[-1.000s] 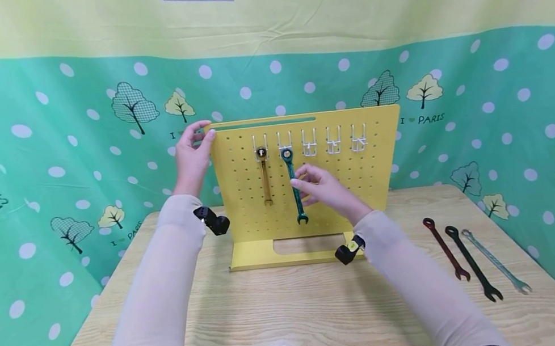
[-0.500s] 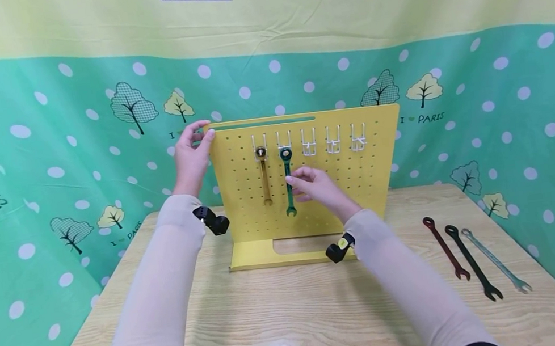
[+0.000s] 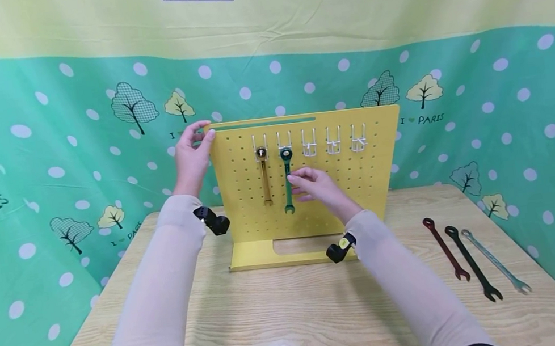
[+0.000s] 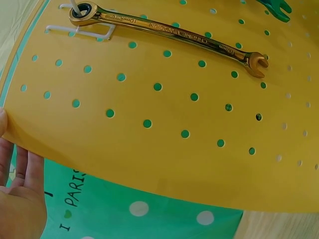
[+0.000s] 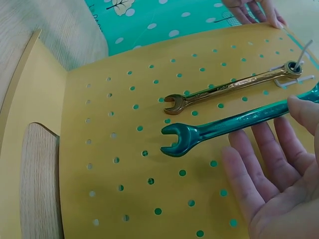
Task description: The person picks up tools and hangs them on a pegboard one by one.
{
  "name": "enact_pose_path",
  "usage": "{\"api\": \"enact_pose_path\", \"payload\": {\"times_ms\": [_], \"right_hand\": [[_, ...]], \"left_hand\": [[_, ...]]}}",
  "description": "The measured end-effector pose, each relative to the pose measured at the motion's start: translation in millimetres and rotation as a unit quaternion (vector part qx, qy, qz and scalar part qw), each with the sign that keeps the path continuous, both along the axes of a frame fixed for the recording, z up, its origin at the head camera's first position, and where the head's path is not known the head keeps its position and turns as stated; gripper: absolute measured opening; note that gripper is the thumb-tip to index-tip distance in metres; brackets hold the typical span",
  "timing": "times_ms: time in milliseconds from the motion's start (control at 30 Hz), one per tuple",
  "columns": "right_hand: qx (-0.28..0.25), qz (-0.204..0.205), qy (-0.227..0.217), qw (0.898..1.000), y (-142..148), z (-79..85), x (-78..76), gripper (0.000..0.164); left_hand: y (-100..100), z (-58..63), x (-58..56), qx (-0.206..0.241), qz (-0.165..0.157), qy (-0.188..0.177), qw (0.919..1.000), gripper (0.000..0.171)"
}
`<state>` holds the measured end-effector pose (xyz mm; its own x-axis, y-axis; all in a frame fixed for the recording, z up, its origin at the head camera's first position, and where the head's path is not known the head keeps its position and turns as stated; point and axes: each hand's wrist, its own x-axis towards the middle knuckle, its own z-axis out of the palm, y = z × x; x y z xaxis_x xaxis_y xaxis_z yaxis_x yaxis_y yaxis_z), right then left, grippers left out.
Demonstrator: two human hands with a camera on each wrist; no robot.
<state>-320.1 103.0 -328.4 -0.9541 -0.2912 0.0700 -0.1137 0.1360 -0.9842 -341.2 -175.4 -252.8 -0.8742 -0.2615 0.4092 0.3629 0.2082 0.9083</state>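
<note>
Being pinched by thumb and fingers of the right hand (image 3: 319, 188), the green wrench (image 3: 289, 191) is held upright, ring end at the second hook (image 3: 291, 138) from left. The pegboard (image 3: 247, 222) is gripped at its upper left corner by the left hand (image 3: 192, 158). Gold wrench (image 3: 265, 181) is hung alongside; three wrenches (image 3: 471, 261) are laid on the table (image 3: 272, 310).

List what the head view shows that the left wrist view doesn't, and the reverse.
Only head: the right hand pinching the green wrench; the red wrench, black wrench and silver wrench on the table. Only left wrist: readable lettering along the gold wrench. Both: that gold wrench, the yellow pegboard, the left hand gripping its edge, and the green wrench's open end.
</note>
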Motion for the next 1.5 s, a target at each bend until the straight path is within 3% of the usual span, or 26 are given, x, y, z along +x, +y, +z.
{"api": "enact_pose_path", "payload": {"times_ms": [667,900,1500], "right_hand": [[0.004,0.024,0.032,0.999,16.3,0.6,9.1,0.044],[0.022,0.037,0.046,0.998,26.3,-2.4,10.2,0.048],[0.112,0.054,0.024,0.992,70.9,-21.1,23.7,0.055]], "left_hand": [[-1.5,-0.1,0.6,-0.001,0.001,-0.003,1.0,0.032],[-0.8,-0.3,0.8,-0.003,-0.001,-0.004,1.0,0.033],[0.0,0.3,0.9,0.002,-0.006,0.001,1.0,0.033]]}}
